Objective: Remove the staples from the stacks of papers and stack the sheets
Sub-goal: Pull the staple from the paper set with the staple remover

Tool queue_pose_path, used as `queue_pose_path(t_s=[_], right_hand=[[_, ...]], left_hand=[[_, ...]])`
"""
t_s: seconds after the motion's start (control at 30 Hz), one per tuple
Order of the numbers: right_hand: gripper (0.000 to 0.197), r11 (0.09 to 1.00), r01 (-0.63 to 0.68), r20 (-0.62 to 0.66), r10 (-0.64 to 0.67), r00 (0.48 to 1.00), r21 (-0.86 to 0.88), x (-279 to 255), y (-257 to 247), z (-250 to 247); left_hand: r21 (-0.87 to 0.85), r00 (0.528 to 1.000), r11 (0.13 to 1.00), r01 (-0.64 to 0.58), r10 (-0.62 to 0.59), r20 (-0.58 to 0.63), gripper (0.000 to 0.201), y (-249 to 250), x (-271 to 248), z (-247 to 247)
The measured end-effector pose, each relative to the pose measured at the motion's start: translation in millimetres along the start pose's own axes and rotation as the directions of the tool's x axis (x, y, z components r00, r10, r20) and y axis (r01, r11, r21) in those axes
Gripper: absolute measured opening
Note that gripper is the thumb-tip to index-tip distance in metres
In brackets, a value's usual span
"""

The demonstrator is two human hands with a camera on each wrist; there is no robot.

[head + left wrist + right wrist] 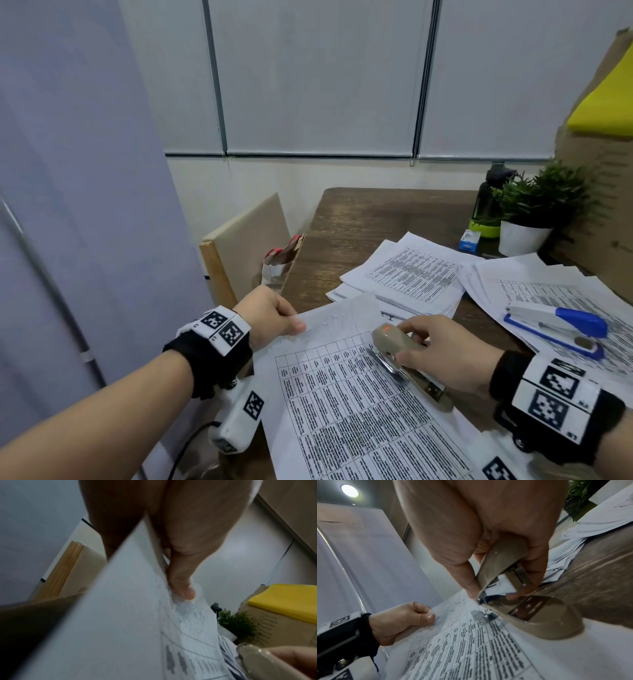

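A stack of printed table sheets (359,411) lies at the near edge of the wooden table (359,219). My left hand (291,323) pinches its top left corner, thumb (184,589) on top of the paper (120,615). My right hand (416,347) grips a beige stapler (394,339) that lies on this stack. The stapler (501,561) is hinged apart: its base (556,623) rests on the sheet and its far tip touches the paper near the top edge. The left hand (399,622) holds the corner close by. No staple can be made out.
Two more paper stacks lie further back (411,274) and at the right (548,291); a blue and white stapler (561,325) lies on the right one. A potted plant (544,198), a dark bottle (486,202) and a cardboard box (609,205) stand at the back right. A chair (246,240) is left of the table.
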State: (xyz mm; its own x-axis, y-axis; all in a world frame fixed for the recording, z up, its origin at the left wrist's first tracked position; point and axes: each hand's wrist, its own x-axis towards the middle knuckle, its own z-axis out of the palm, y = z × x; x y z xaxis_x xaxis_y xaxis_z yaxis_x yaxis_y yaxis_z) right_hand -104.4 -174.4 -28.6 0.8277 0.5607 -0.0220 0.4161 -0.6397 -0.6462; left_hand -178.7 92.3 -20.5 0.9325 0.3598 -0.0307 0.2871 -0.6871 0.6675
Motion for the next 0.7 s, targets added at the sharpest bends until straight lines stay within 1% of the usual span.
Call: queue_pose_path(t_s=[0.1,0.13,0.2,0.23,0.27,0.33,0.37,0.4,0.43,0.5,0.57,0.63,0.7], right_hand=[[0.023,1.000,0.000,-0.005,0.000,1.000,0.002,1,-2,-1],[0.023,1.000,0.000,-0.007,0.000,1.000,0.004,2,-3,-2],[0.022,1.000,0.007,-0.014,-0.007,1.000,0.008,2,-7,-2],[0.022,1.000,0.014,-0.023,-0.014,1.000,0.016,3,-10,-2],[0.022,0.999,0.026,-0.038,-0.025,0.999,0.028,5,-14,0],[0.023,0.997,0.062,-0.086,-0.057,0.995,0.054,10,-26,6],[0.023,0.994,0.086,-0.108,-0.079,0.991,0.066,12,-34,11],[0.023,0.991,0.111,-0.120,-0.102,0.988,0.078,14,-44,16],[0.023,0.986,0.140,-0.122,-0.128,0.984,0.093,16,-55,21],[0.026,0.976,0.193,-0.113,-0.181,0.977,0.099,19,-78,32],[0.030,0.972,0.231,-0.094,-0.226,0.970,0.041,22,-99,44],[0.031,0.966,0.260,-0.049,-0.260,0.964,-0.010,23,-118,56],[0.027,0.957,0.280,0.014,-0.280,0.960,-0.068,24,-136,69]], left_hand=[[0.002,0.997,0.998,0.063,-0.063,-0.037,0.010,-1,-1,4],[0.045,0.997,0.997,0.064,-0.062,-0.046,0.016,-1,-1,5],[0.135,0.998,0.990,0.028,-0.019,-0.067,0.036,0,-1,4],[0.134,0.998,0.991,-0.003,0.011,-0.062,0.047,1,-1,3],[0.082,0.999,0.996,-0.030,0.033,-0.034,0.054,4,-2,1],[-0.145,0.995,0.989,-0.027,0.040,0.086,0.058,10,-5,0],[-0.260,0.986,0.966,-0.001,0.043,0.159,0.055,13,-9,1],[-0.338,0.976,0.941,0.028,0.046,0.211,0.048,16,-12,2],[-0.383,0.971,0.923,0.048,0.046,0.233,0.039,17,-15,3],[-0.418,0.977,0.906,0.068,0.025,0.213,0.023,12,-20,0],[-0.451,0.982,0.884,0.121,-0.039,0.187,0.016,-3,-23,-9],[-0.486,0.977,0.854,0.187,-0.110,0.183,0.013,-22,-28,-18],[-0.515,0.972,0.824,0.235,-0.187,0.145,0.005,-39,-35,-26]])
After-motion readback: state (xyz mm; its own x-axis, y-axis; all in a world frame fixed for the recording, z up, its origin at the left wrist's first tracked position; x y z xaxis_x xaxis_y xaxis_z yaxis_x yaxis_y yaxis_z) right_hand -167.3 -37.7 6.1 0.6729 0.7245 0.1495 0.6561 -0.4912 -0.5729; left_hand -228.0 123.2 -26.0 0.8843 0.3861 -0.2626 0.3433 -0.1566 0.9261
